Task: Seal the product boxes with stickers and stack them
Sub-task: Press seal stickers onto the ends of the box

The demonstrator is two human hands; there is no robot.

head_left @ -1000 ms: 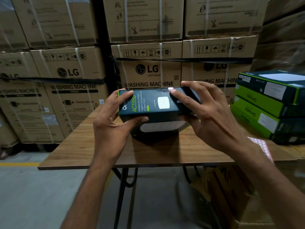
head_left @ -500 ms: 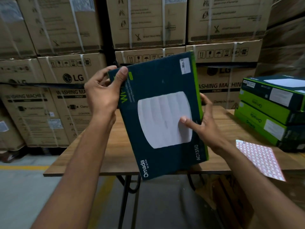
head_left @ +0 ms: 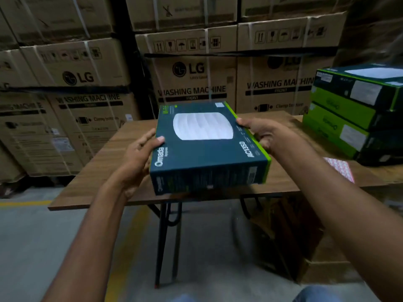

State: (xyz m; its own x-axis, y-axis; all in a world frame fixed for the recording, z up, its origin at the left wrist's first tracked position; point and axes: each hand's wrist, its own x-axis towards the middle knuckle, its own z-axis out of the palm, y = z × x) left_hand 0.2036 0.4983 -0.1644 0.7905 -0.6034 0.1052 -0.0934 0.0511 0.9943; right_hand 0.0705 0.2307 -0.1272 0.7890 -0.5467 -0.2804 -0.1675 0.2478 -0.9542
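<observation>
Together left hand [head_left: 139,155] and right hand [head_left: 265,136] clasp box [head_left: 202,153].

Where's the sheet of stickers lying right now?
In the head view the sticker sheet lies on the right of the wooden table, near its front edge, just in front of the stack of green boxes.

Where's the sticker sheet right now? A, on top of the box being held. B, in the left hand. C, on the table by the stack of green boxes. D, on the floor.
C: the sticker sheet lies flat on the wooden table, just in front of the stack of Omada boxes.
</observation>
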